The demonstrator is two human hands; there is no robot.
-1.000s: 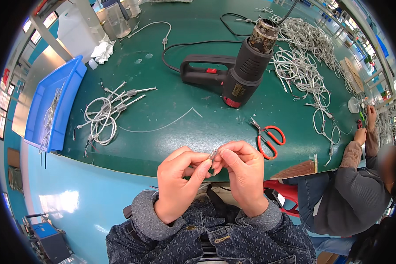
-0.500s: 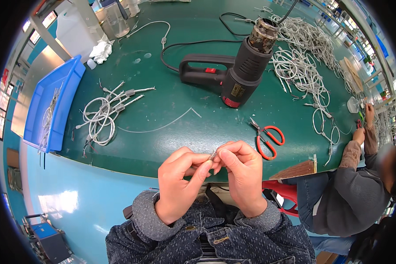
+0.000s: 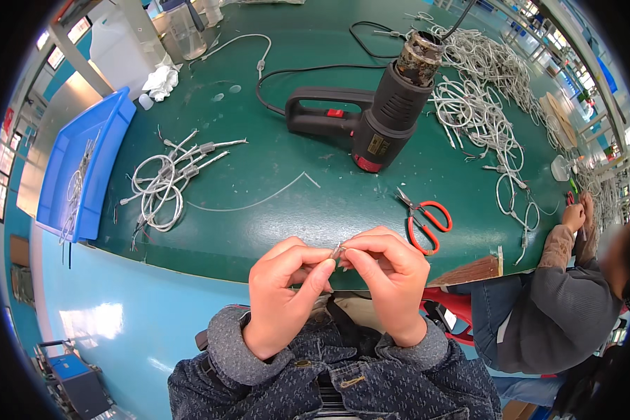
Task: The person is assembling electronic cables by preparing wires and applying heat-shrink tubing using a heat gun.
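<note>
Pinching a small pale metal-tipped wire end [image 3: 338, 250] between the fingertips of both hands, the person works just above the near edge of the green workbench [image 3: 273, 161]. Head view: the left hand [image 3: 281, 294] is closed, thumb and forefinger pressed on the left side of the piece; the right hand [image 3: 392, 280] is likewise closed, its fingertips meeting the piece from the right, so that the 2 hands touch at the centre. What exactly is fitted there is too small to tell.

Doing this fine step well appears to call for keeping both wrists braced near the body, holding the piece close to its tip, and turning it toward the light rather than squeezing harder.

On the bench lie red-handled scissors [image 3: 427, 220] just beyond the right hand, a black heat gun with a red switch [image 3: 371, 115] farther back, a coiled bundle of white cables with connectors [image 3: 164, 185] to the left, a single loose white wire [image 3: 259, 199] between them, a large heap of white cables [image 3: 483, 105] at the right, and a blue plastic tray [image 3: 84, 164] at the left edge. A second person in a grey sleeve [image 3: 560, 308] sits at the right.
</note>
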